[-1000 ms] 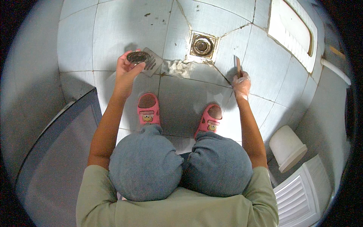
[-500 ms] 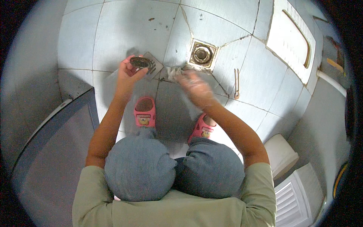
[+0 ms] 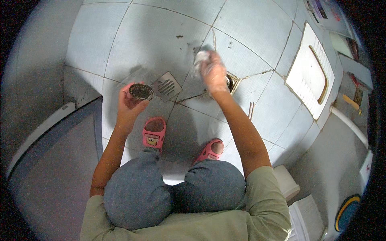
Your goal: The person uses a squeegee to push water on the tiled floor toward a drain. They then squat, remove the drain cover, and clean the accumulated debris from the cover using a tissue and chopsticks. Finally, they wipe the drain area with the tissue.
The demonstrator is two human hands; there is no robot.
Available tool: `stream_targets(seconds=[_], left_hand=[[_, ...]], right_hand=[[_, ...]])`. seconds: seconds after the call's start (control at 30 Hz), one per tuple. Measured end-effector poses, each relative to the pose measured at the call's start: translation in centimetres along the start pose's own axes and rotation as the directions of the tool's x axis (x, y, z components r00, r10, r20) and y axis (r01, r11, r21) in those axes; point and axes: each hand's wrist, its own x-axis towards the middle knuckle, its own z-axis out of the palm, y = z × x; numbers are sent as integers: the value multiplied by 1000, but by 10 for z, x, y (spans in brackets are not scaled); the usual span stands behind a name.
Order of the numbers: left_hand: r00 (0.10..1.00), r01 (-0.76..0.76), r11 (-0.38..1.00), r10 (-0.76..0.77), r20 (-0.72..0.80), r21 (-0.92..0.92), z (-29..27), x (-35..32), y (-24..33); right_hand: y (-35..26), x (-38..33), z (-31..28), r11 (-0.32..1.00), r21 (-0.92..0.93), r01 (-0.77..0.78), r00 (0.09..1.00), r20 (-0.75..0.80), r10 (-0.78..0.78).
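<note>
My left hand (image 3: pixel 128 105) is closed around the edge of a round, dark, grimy drain cover (image 3: pixel 142 92), held tilted over the floor. A crumpled white wad (image 3: pixel 200 61), tissue or cloth, is gripped in my right hand (image 3: pixel 214 75), which seems to wear a thin clear glove and is blurred by motion. Between the hands, a square metal drain grate (image 3: pixel 175 83) with slots and dark smears lies on the tiles. My right wrist partly hides the open floor drain (image 3: pixel 236 83) with its dirty rim.
Metal tweezers (image 3: pixel 251 110) lie right of the drain. Dark debris bits (image 3: pixel 179 37) dot the tiles further off. A white ridged squat toilet (image 3: pixel 297 76) is set in the floor at right. A grey door panel (image 3: pixel 60 156) stands at left, white plastic items (image 3: pixel 303 213) at lower right.
My right hand has moved away from me with the white wad, from beside the drain to beyond it. The grate shows more fully. The whole view has shifted and turned.
</note>
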Motion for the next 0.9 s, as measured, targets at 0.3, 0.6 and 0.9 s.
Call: stream_targets(seconds=[0.3,0.6,0.9], left_hand=[[998,48,998,-50,-44,-43,-10,-8,-1],[1000,2,1000,-3,-17,-10,-5,-9,1],[999,28,1000,-27,32,-13,5,-13,3]], right_hand=[[-33,98,28,900,-128,417,903,169,-395],[-21,39,55,757,-334,562,813,388,-434],[58,70,-58,936,309,-171,959,272,85]])
